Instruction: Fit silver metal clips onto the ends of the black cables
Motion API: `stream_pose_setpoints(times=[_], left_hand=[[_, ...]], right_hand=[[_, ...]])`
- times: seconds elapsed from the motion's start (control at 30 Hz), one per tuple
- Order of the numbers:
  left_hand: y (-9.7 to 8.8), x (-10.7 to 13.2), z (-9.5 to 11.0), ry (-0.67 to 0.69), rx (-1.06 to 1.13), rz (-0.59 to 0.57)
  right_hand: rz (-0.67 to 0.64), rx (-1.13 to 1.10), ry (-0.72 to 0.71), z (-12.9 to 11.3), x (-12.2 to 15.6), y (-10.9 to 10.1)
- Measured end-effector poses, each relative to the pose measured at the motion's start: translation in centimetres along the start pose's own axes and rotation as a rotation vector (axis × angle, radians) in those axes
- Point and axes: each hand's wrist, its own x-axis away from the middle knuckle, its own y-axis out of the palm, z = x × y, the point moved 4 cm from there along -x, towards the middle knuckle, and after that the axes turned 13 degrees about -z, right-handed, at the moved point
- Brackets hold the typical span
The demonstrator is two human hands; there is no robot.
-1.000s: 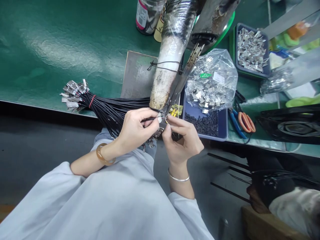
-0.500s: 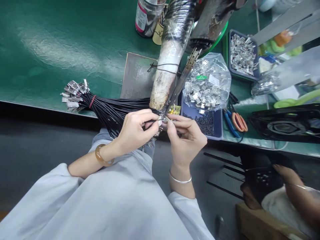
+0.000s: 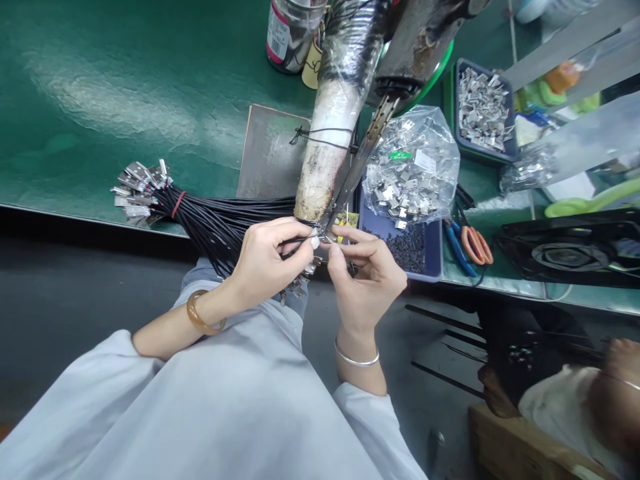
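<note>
Left hand (image 3: 273, 257) pinched a black cable (image 3: 299, 238), just beside the lower tip of a slanting metal strip (image 3: 357, 170). Right hand (image 3: 367, 273) close by; whether gripping, could not tell. Step looked like fine cable-end work; next move likely called for steadiness.

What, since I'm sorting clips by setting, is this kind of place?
Probably a cable or electronics workshop, judging by the banded bundle of black cables, the clear bag of small metal parts, and the hand tools on the green workbench.
</note>
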Motion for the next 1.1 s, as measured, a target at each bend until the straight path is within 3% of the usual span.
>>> stream_pose_setpoints(times=[0.23, 0.67, 0.83, 1.1], left_hand=[[0.1, 0.04, 0.03, 0.0, -0.027, -0.002], [-0.12, -0.17, 0.38, -0.006, -0.008, 0.024], [-0.04, -0.24, 0.21, -0.028, -0.006, -0.02], [0.0, -0.14, 0.03, -0.064, 0.046, -0.015]], right_hand=[[-0.006, -0.013, 0.011, -0.06, -0.05, -0.06], [-0.01, 0.073, -0.115, -0.72, -0.47, -0.24], [-0.081, 0.035, -0.09, -0.41, -0.2, -0.4], [-0.057, 0.052, -0.081, -0.21, -0.08, -0.31]])
